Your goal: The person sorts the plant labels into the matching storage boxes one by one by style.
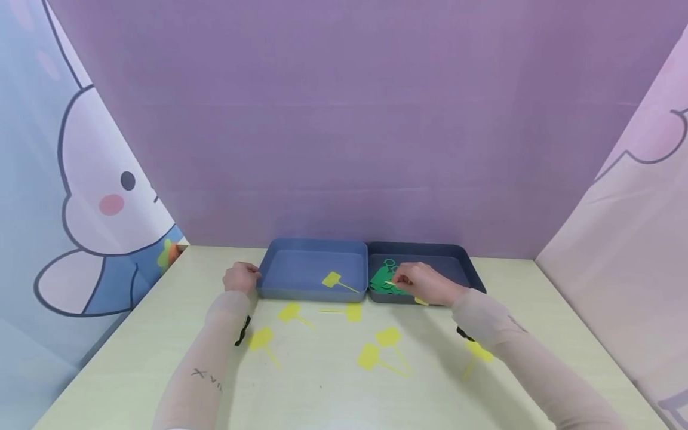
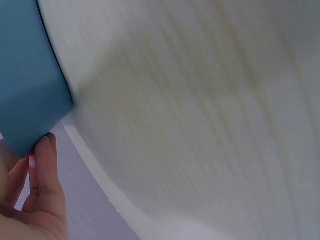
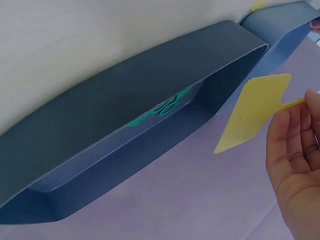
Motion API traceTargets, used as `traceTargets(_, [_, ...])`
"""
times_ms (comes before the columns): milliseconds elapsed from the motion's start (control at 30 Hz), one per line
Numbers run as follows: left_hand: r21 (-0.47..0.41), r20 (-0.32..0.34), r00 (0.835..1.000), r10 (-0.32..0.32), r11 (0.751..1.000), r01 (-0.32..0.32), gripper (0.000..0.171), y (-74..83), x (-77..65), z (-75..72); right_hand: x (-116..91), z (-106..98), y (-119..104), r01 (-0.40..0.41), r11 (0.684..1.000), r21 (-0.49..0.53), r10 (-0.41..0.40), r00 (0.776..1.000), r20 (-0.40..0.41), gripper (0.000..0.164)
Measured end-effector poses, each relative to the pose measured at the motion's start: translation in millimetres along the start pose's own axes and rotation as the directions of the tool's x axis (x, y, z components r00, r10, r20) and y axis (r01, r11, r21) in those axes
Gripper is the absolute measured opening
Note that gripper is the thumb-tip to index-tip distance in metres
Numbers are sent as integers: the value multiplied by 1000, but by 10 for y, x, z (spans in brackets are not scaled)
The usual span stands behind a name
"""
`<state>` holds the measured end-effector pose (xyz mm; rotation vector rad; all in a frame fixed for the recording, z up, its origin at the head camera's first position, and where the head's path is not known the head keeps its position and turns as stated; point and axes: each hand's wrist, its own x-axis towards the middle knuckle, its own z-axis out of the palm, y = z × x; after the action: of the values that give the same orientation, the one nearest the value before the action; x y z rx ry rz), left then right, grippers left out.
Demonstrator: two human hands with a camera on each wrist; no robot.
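Observation:
My left hand (image 1: 240, 278) is at the left end of the blue tray (image 1: 295, 272), its fingertips and thumb gripping the tray's corner in the left wrist view. Over the dark grey-blue tray (image 1: 448, 263), my right hand (image 1: 427, 283) pinches a yellow label tie (image 3: 255, 110) by its thin tail, the flat square head hanging free. Green tag pieces (image 1: 383, 279), some with rings, lie heaped in the left part of the dark tray. One yellow label tie (image 1: 332, 279) lies in the blue tray near its right side.
Several more yellow label ties (image 1: 368, 356) are scattered on the pale table (image 1: 322, 400) in front of the trays, one (image 1: 480, 352) beside my right forearm. Both trays stand side by side against the purple backdrop (image 1: 344, 149). Patterned curtains (image 1: 32, 209) flank the table.

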<state>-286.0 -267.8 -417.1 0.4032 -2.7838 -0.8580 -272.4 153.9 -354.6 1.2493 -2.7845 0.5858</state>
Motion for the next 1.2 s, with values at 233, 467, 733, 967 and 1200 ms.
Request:
traceTargets(233, [7, 2, 1000, 2, 1000, -2, 27, 26, -25, -23, 166, 11, -80, -15, 1000, 16, 15, 1000, 9, 6])
traceTargets(467, [4, 23, 1000, -21, 1000, 20, 26, 41, -25, -26, 339, 41, -169, -55, 998, 38, 54, 998, 37, 11])
traceTargets(733, [-13, 35, 999, -26, 1000, 26, 23, 25, -7, -30, 512, 98, -224, -23, 998, 62, 21, 999, 30, 13])
traceTargets(967, [-1, 32, 999, -30, 1000, 30, 27, 76, -42, -17, 648, 136, -310, -33, 996, 79, 31, 999, 32, 14])
traceTargets(1200, [10, 10, 1000, -14, 1000, 14, 27, 57, -44, -30, 772, 184, -387, -30, 996, 79, 28, 999, 25, 15])
